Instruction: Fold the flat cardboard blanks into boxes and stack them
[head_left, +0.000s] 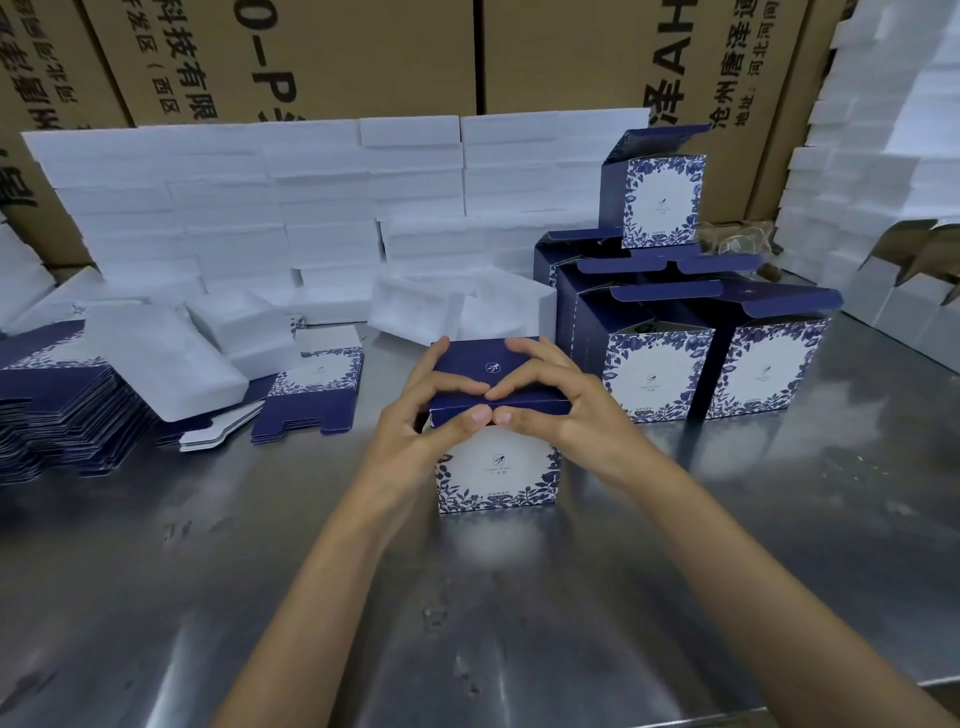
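A blue and white floral box (497, 475) stands upright on the steel table (519, 623) in front of me. My left hand (434, 410) and my right hand (558, 400) both grip its dark blue lid, fingers curled over the top and thumbs pressed against the front flap, thumb tips nearly touching. To the right stand several folded boxes (675, 364) with open lids, one more box (662, 200) stacked on top of them. Flat blanks lie in a pile at the far left (57, 415) and in a smaller pile (311, 395) left of my hands.
White foam blocks (311, 208) are stacked in a wall behind the table, with loose ones (171, 358) lying near the blanks. More foam (883, 130) rises at the right. Large brown cartons (311, 57) stand at the back.
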